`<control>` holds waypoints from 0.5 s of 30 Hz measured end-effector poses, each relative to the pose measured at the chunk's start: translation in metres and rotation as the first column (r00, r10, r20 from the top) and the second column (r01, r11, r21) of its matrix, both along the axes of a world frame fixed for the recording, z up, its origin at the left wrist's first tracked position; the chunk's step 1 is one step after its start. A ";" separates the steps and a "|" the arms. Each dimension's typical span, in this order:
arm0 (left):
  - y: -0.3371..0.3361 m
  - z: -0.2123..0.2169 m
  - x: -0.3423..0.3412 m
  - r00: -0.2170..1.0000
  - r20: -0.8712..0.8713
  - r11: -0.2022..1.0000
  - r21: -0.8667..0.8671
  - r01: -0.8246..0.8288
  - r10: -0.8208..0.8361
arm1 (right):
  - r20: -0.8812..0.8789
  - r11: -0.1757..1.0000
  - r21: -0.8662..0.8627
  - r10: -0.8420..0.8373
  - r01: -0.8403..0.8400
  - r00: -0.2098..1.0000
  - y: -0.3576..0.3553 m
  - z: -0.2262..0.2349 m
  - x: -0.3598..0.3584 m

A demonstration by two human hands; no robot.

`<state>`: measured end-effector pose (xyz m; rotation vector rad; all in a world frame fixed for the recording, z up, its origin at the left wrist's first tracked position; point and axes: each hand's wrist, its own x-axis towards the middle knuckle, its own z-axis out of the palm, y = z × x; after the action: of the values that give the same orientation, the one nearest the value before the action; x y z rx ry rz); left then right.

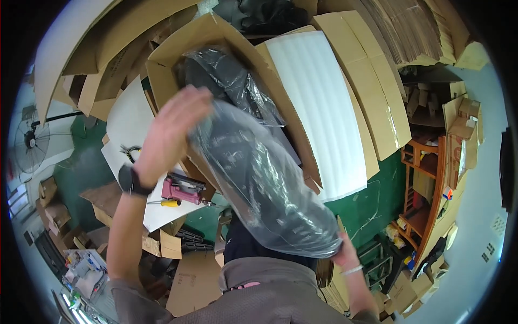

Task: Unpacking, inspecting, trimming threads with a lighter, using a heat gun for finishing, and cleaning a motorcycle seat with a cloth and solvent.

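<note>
Left hand (170,129) flat on bag (259,178) at 11 o'clock; right hand (342,251) clasps its base. Lower evenly into box (162,65).

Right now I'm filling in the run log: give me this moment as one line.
left hand: flat on bagged black item | right hand: grips bag's near end | open cardboard box behind, another bagged item inside
</note>
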<state>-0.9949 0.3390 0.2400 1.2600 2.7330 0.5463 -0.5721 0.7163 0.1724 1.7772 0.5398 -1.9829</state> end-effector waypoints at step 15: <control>0.109 -0.284 0.044 -0.280 0.943 0.420 -0.330 -0.845 0.179 | 0.136 0.901 -0.058 -0.419 0.429 0.898 -0.146 -0.030 -0.053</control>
<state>-0.9508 0.4478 -0.0439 -0.7643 1.5256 1.5435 -0.6255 0.5704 0.1420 2.0779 0.0184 -2.1122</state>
